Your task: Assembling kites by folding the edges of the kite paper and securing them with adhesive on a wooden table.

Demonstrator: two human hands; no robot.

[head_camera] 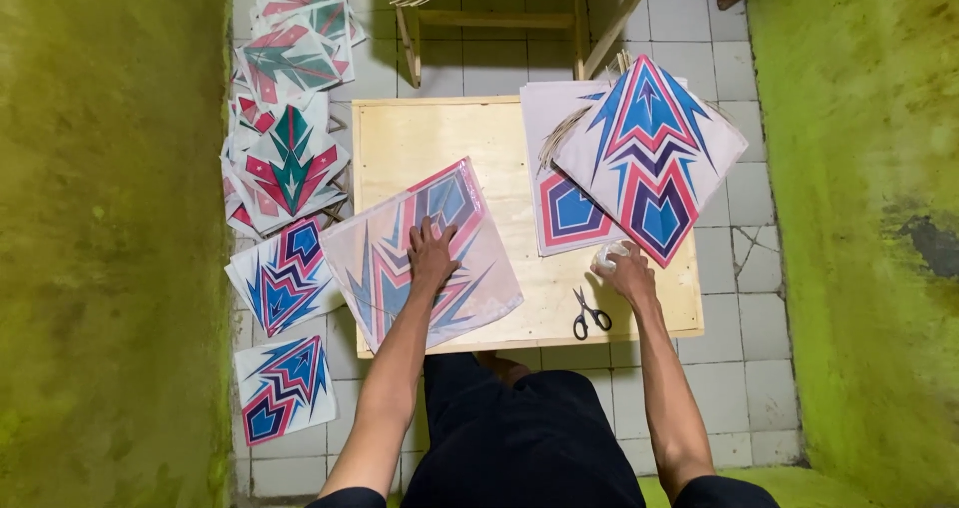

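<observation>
I look straight down on a small pale wooden worktop (499,133) standing on a white tiled floor (744,368), with green walls on both sides; my left hand (432,251) lies flat and spread, palm down, on a square kite sheet (420,253) printed with pink and blue zigzag arrows; it presses the sheet rather than gripping it; the sheet sits on the left part of the worktop, turned at an angle, its lower-left corner hanging over the edge.

My right hand (627,271) is curled around a small whitish round object (606,256) near the worktop's right front; I cannot tell what the object is; the fingers are closed on it; a pair of black-handled scissors (590,314) lies just beside that hand, toward me, blades open.

At the back right of the worktop a finished-looking kite (649,158) in blue, pink and purple rests on a stack of printed sheets (564,208), with thin sticks (561,133) poking out between them.

On the floor to my left lie more printed sheets; 2 blue and pink ones (285,273) nearest me, and a loose pile of red and teal ones (290,163) further off; a wooden stool (499,8) stands beyond the worktop.
</observation>
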